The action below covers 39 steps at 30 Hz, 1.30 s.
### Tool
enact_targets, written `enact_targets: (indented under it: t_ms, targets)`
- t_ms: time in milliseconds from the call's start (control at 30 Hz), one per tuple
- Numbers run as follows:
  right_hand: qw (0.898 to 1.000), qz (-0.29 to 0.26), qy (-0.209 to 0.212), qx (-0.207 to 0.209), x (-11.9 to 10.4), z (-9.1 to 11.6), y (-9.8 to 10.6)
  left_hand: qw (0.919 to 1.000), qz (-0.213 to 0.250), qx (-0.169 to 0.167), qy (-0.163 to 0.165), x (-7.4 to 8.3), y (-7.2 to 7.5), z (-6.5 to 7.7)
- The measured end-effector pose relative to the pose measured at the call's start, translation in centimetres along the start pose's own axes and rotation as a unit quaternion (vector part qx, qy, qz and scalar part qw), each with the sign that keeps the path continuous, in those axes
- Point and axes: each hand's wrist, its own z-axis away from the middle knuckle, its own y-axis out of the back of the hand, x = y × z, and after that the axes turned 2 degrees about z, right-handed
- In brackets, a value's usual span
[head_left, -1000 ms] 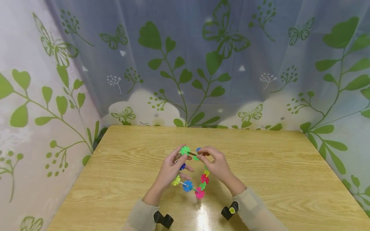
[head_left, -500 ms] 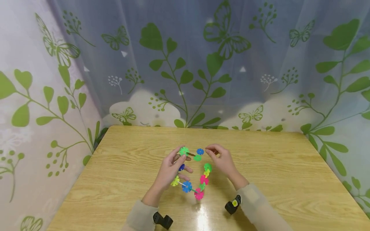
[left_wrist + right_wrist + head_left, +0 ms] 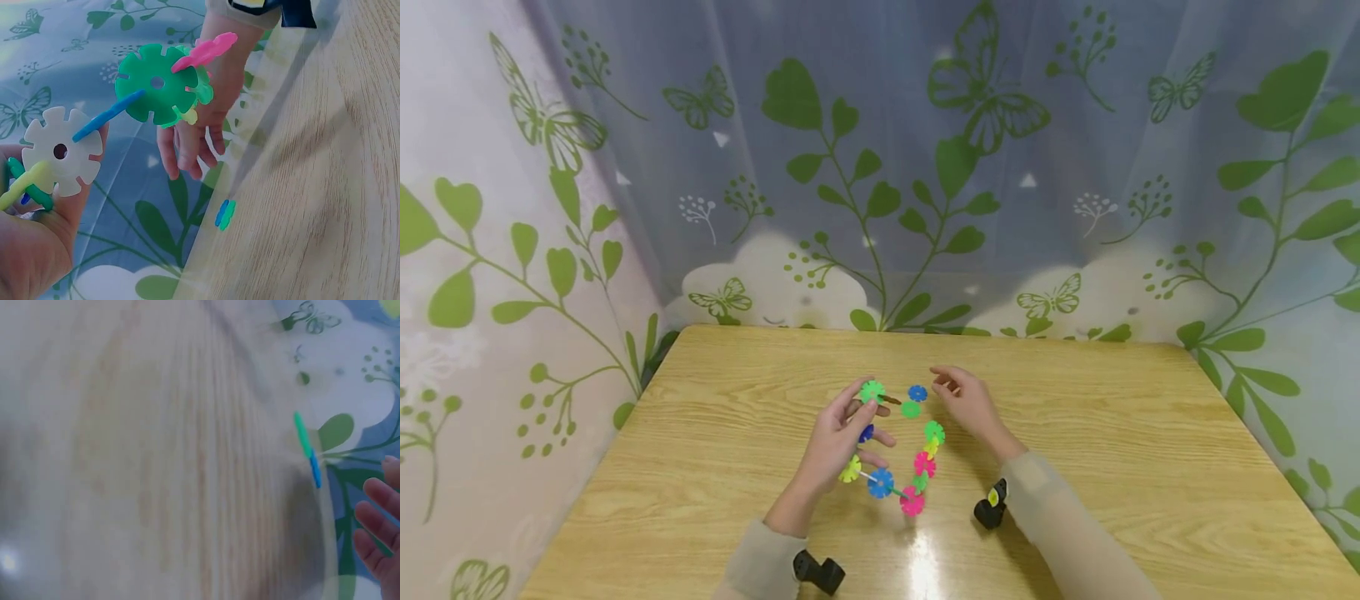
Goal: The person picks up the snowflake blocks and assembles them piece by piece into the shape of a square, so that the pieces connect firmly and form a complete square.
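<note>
My left hand holds up a curved chain of slotted, flower-shaped plastic discs, its thumb and finger pinching the bright green disc at one end. A brown disc juts from that disc, seen edge-on. Down the chain come a yellow disc, a blue disc and a pink disc; its other end is a green disc. On the table lie a loose blue disc and a loose green disc, close together. Just right of them is my right hand, fingers loosely bent and holding nothing.
The wooden table reaches to a patterned curtain at the back, with another patterned cloth on the left. Each wrist wears a black camera mount.
My right hand has drawn back to the right from the loose blue disc, which its fingers partly covered. The left hand and chain have shifted slightly left.
</note>
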Motion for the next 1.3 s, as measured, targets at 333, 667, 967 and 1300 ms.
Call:
enact_targets:
  t_ms: [333, 667, 967, 1300]
  targets:
    - [0.980, 0.183, 0.027, -0.073, 1.4, -1.1, -1.6, 1.0000, -0.001, -0.001, -0.006, -0.3, 0.0, 0.1]
    - [0.958, 0.260, -0.004, -0.125, 0.7, -1.0, -2.2, 1.0000, -0.003, 0.000, -0.001, -0.7, 0.2, 0.1]
    - [0.957, 0.251, -0.027, -0.143, 0.7, -1.5, -2.1, 0.9999, 0.005, 0.008, -0.007, -2.0, 0.6, -0.4]
    - [0.982, 0.156, -0.047, -0.091, 1.3, -1.7, -1.0, 1.0000, 0.001, 0.004, -0.003, -1.9, 0.8, -0.8]
